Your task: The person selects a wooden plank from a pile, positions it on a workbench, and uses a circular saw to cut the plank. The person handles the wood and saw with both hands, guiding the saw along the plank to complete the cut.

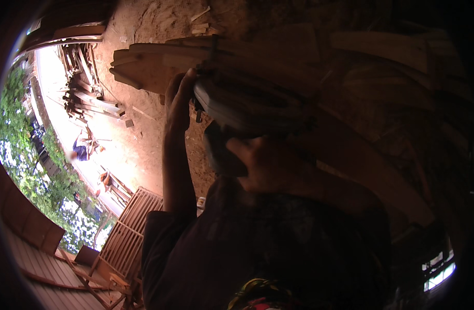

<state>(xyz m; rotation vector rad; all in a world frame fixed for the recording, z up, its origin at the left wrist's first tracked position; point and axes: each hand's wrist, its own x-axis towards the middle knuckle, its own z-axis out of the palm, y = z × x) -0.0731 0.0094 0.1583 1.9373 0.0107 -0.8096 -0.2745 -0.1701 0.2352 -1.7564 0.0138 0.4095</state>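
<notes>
My right hand (260, 161) is closed around the grip of a dark, bulky tool (224, 152) that looks like a power tool; deep shadow hides its exact kind. Its long grey body (237, 106) lies over wooden pieces in front of my chest. My left hand (179, 95) reaches up at the left end of the grey body, fingers close together against it and the wood. What those fingers grip is too dark to make out. Beyond both hands lie long wooden pieces (154, 57), their pale ends pointing left.
Shadowed boards (379, 49) spread out on the right. Bare earth (138, 126) lies to the left, with piles of timber (87, 98) in bright sunlight. A person (82, 151) is far off there. A slatted wooden frame (126, 227) stands at lower left.
</notes>
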